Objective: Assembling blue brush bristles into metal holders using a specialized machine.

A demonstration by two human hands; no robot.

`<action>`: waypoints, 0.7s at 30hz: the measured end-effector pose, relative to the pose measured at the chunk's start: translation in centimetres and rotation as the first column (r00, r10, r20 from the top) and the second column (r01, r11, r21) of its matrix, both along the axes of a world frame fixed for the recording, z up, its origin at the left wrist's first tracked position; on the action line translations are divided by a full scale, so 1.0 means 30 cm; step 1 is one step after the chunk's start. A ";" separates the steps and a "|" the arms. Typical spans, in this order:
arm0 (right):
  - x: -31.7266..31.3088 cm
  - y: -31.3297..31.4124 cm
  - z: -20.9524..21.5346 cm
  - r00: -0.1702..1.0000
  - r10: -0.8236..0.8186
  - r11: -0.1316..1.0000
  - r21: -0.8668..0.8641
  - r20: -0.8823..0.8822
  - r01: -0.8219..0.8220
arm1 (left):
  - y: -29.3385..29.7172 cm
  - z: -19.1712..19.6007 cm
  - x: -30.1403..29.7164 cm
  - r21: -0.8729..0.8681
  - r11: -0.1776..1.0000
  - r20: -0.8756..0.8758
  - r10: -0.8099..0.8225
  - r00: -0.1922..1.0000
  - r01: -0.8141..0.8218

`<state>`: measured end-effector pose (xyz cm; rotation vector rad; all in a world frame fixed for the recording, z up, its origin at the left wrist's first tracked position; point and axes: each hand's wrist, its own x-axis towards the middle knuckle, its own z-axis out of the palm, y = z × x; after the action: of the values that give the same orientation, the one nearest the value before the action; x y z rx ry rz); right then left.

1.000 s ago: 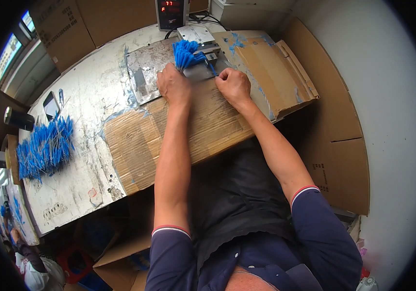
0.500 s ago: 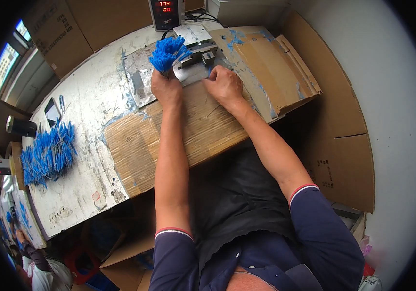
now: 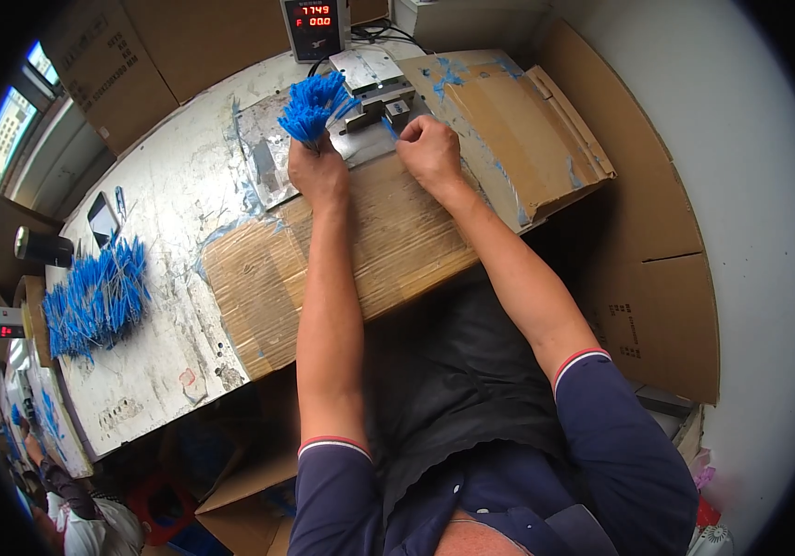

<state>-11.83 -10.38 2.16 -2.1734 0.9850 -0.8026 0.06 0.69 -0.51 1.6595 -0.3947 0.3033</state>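
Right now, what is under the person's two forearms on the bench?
Worn brown cardboard sheets lie under both forearms, over a scuffed white bench. The left hand grips a bundle of blue strips; the bench below the cardboard is hidden.

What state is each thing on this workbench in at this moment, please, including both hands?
left hand: closed around the blue bundle.
blue bundle: held upright, strands fanned out.
right hand: closed, pinching a blue piece at the metal fixture.
metal fixture: resting on the bench.
digital counter: lit, red digits showing.
loose blue pile: lying spread out.
phone: screen dark.
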 end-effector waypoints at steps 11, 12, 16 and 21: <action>0.078 -0.033 -0.029 0.998 -0.050 0.999 -0.010 0.033 0.050 | -0.006 0.003 -0.006 0.095 0.995 0.020 0.020 1.000 -0.022; 0.077 -0.023 -0.026 0.997 -0.052 0.999 0.004 0.062 0.052 | -0.004 0.004 -0.005 0.097 0.995 0.024 0.023 0.999 -0.025; 0.075 -0.013 -0.017 0.991 -0.058 0.998 0.024 0.118 0.056 | -0.001 0.007 -0.003 0.109 0.994 0.017 0.010 1.000 -0.012; 0.088 -0.018 -0.018 0.991 -0.064 0.998 0.020 0.115 0.062 | -0.003 0.006 -0.004 0.114 0.993 0.022 0.009 1.000 -0.012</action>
<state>-9.19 -10.92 1.62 -2.0666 1.0023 -0.9358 -0.05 0.59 -0.34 1.7719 -0.4265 0.3118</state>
